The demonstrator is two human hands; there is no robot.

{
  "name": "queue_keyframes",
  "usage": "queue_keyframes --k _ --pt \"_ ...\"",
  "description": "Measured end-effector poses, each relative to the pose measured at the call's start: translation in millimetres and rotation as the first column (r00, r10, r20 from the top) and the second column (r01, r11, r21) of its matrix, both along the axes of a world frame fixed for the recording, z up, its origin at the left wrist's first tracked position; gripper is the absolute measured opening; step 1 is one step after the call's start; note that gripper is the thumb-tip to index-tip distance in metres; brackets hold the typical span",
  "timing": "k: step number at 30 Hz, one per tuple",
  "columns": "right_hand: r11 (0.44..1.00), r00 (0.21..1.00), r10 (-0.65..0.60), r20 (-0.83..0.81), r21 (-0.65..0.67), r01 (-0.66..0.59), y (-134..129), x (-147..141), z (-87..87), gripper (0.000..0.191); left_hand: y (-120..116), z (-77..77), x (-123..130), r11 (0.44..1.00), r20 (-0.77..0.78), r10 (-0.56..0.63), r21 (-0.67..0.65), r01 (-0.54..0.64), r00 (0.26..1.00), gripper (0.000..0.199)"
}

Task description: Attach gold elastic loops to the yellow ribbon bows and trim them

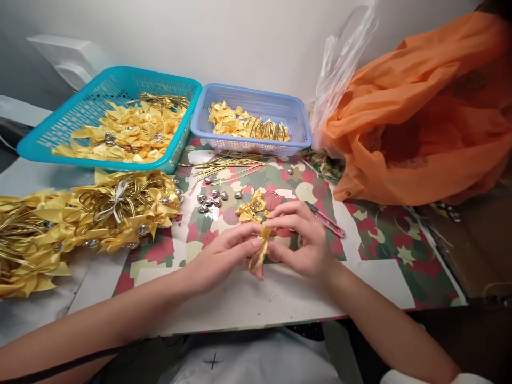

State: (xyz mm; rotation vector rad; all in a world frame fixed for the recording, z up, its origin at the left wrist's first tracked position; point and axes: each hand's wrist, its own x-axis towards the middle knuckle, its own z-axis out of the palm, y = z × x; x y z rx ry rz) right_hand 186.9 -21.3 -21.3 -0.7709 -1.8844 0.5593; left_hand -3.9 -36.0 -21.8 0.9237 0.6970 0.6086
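Observation:
Near the front edge of the table, my left hand (228, 256) pinches a yellow ribbon bow (262, 248) between thumb and fingers. My right hand (302, 240) closes on the same bow from the other side, its fingertips at the upper end. Just beyond my fingers lie more yellow bows (251, 208) with thin gold wire loops. Small silver bells (210, 200) sit in a cluster to the left of them. A pink box cutter (330, 223) rests on the table to the right of my right hand.
A teal basket (36, 144) of yellow bows stands back left, beside a blue basket (204, 125) with bows and wire loops. Gold wires (228, 165) lie in front. Bundled bows (116, 208) are at left. An orange bag (400, 181) fills the right, by a clear plastic bag (336, 69).

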Motion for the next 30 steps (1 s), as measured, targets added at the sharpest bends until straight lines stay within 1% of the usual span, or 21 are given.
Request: queue_keyframes --k 3,6,8,10,11,12,13,15,16,17,18,19,21,23,24,25,27,29,30 --pt "0.999 1.0 0.01 0.015 0.036 -0.01 -1 -1 -1.6 0.007 -4 4.9 -1 0.989 -0.126 -0.053 0.127 0.069 0.991 0.031" --pt "0.998 0.998 0.055 -0.013 -0.032 -0.055 -4 -2 -3.1 0.01 -9 8.6 -1 0.957 -0.249 -0.015 0.276 0.086 0.968 0.029" --pt "0.993 0.995 0.092 -0.027 -0.075 -0.094 -6 -4 -3.4 0.009 -12 8.5 0 0.954 -0.28 -0.001 0.286 0.085 0.96 0.029" --pt "0.988 0.992 0.121 -0.022 -0.097 -0.122 -8 -4 -3.4 0.012 -15 6.9 1 0.971 -0.267 -0.011 0.226 0.074 0.964 0.027" --pt "0.988 0.993 0.114 -0.014 -0.104 -0.115 -9 -4 -3.3 0.016 -17 5.9 2 0.978 -0.251 -0.007 0.198 0.059 0.968 0.025" --pt "0.991 0.997 0.08 -0.007 -0.107 -0.08 -8 -3 -3.1 0.019 -19 5.0 2 0.983 -0.233 0.002 0.179 0.041 0.972 0.023" --pt "0.994 1.0 0.017 0.001 -0.105 -0.017 -8 -1 -2.9 0.02 -21 4.2 2 0.985 -0.217 0.016 0.17 0.022 0.976 0.022" --pt "0.985 0.988 -0.155 0.018 -0.079 0.156 -4 3 -2.5 0.018 -25 3.5 2 0.985 -0.2 0.008 0.168 0.027 0.98 0.023" --pt "0.972 0.973 -0.229 0.031 -0.055 0.23 -2 5 -2.5 0.018 -26 3.6 2 0.983 -0.209 -0.029 0.173 0.067 0.977 0.024" --pt "0.961 0.96 -0.275 0.054 -0.026 0.277 0 7 -2.6 0.017 -27 4.0 2 0.975 -0.224 -0.088 0.18 0.13 0.97 0.025" --pt "0.958 0.954 -0.286 0.09 0.002 0.287 2 8 -2.9 0.017 -27 4.6 1 0.958 -0.244 -0.165 0.189 0.214 0.956 0.025" --pt "0.962 0.952 -0.271 0.139 0.02 0.271 3 8 -3.6 0.017 -27 5.3 1 0.931 -0.266 -0.247 0.2 0.304 0.932 0.024" --pt "0.982 0.947 -0.19 0.258 0.032 0.188 2 6 -5.9 0.014 -26 6.6 0 0.859 -0.295 -0.404 0.201 0.47 0.866 0.024" --pt "0.996 0.925 -0.091 0.369 0.038 0.083 -1 2 -9.2 0.007 -24 7.0 1 0.787 -0.274 -0.545 0.158 0.596 0.792 0.026" --pt "0.999 0.906 -0.041 0.422 0.049 0.023 -3 0 -11.1 0.004 -24 6.9 1 0.754 -0.242 -0.608 0.123 0.645 0.757 0.027" --pt "0.998 0.883 0.0 0.469 0.062 -0.033 -4 -2 -12.9 0.008 -23 6.7 1 0.725 -0.194 -0.66 0.087 0.683 0.725 0.028" --pt "0.99 0.839 0.042 0.542 0.091 -0.109 -7 -6 -16.0 0.009 -22 6.5 2 0.673 -0.09 -0.735 0.025 0.739 0.672 0.03" --pt "0.989 0.831 0.036 0.555 0.1 -0.109 -8 -8 -17.7 0.01 -21 6.6 4 0.645 -0.006 -0.764 -0.022 0.764 0.645 0.034" --pt "0.992 0.851 0.036 0.525 0.083 -0.093 -8 -8 -17.6 0.013 -21 6.7 4 0.645 0.032 -0.763 -0.044 0.763 0.646 0.036"
